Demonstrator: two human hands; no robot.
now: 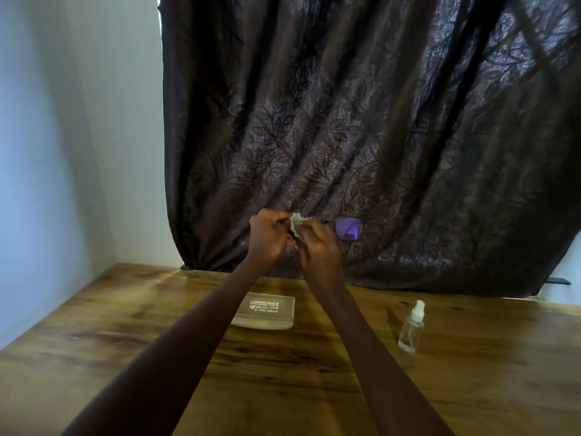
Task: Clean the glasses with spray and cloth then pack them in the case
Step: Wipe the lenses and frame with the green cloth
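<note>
Glasses wiped with a crumpled cloth, held up over a wooden tabletop.

Both hands are raised in front of a dark brown curtain (361,127) woven with a glossy leaf pattern. The left hand (268,234) has its fingers curled tight on a pale, soft, bunched cloth (297,223). Just right of it, the right hand (317,247) has its fingers clamped on the dark-framed glasses (348,228), whose one visible rounded lens shows a violet sheen. The other lens is hidden behind cloth and hands. Below, on the brown, streaky-grained tabletop (471,388), a shut, flat, cream rectangular case (267,311) with rounded corners and printed lettering lies toward the far edge. A clear, slim, cylindrical spray bottle (412,327) with a white nozzle stands upright well to its right.
</note>
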